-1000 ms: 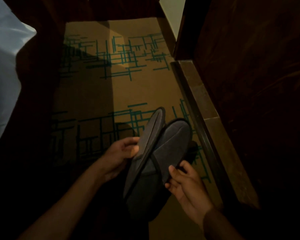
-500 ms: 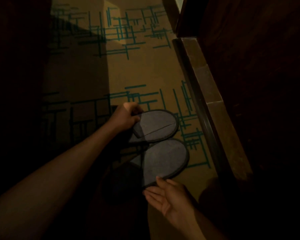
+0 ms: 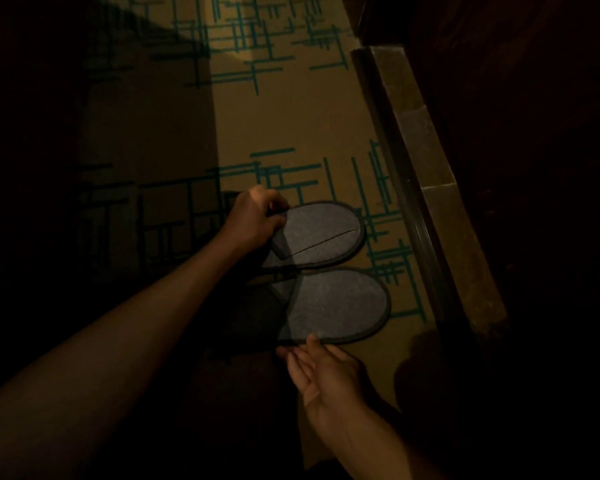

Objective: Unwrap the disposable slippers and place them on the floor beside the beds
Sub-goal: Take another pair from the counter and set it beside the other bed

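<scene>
Two flat grey slippers with dark trim lie side by side on the patterned carpet, toes pointing right. The far slipper (image 3: 321, 233) has a crease across its top, and my left hand (image 3: 255, 216) pinches its edge at the opening. The near slipper (image 3: 340, 304) lies just below it. My right hand (image 3: 321, 370) is spread open, palm up, with its fingertips touching the near slipper's lower edge. The heel ends of both slippers are lost in shadow. No wrapper shows.
The tan carpet (image 3: 291, 116) carries teal line patterns. A dark metal strip and brown tiled ledge (image 3: 426, 161) run along the right, with dark wood beyond. The left side and bottom of the view are in deep shadow.
A second ago both hands held the slippers together up in the air. Since then they were lowered and laid apart on the carpet; my right hand let go and opened.
</scene>
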The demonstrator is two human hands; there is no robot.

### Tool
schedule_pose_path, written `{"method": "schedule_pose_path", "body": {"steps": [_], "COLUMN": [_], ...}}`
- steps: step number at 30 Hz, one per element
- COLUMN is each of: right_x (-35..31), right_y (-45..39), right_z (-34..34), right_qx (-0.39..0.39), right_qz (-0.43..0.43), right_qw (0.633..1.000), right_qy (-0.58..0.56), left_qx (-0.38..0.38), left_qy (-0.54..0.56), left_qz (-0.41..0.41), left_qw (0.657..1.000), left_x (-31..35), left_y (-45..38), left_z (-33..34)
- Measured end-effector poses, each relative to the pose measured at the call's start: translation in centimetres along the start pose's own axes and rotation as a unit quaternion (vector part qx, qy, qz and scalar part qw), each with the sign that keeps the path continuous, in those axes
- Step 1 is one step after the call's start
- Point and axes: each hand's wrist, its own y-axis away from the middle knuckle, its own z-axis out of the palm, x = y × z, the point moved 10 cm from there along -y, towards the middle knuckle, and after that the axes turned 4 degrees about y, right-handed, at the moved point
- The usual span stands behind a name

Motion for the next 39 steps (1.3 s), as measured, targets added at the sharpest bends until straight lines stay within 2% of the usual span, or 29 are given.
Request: {"method": "schedule_pose_path", "body": {"steps": [7,15,21,23,27,39], "right_x": [-0.8,-1.0,-1.0,-1.0,-1.0,-1.0], "right_y": [0.3,0.3,0.2,0.1,0.0,-0.4], "right_z": [0.4,0.4,0.1,0.1,0.0,0.0], "right_qx": [-0.013,-0.011,-0.006,-0.008,-0.01,-0.011], "right_qz": [-0.017,-0.018,-0.015,-0.012,-0.012,-0.019], "right_qw": [0.997,0.995,0.993,0.993,0.992,0.992], "right_qy": [0.073,0.102,0.114,0.119,0.123,0.126], "left_qx": [-0.01,-0.006,-0.155,-0.182,-0.162,-0.122], "left_qy": [0.0,0.007,-0.118,-0.139,-0.154,-0.153], "left_qz": [-0.002,-0.007,0.015,0.034,0.078,0.095], "left_qw": [1.0,1.0,0.981,0.973,0.972,0.976], "left_x": [0.1,0.4,0.7,0.2,-0.7,-0.6], "left_y": [-0.2,0.2,1.6,2.1,3.1,3.0], "left_z": [0.3,0.3,3.8,4.1,3.2,3.2]}}
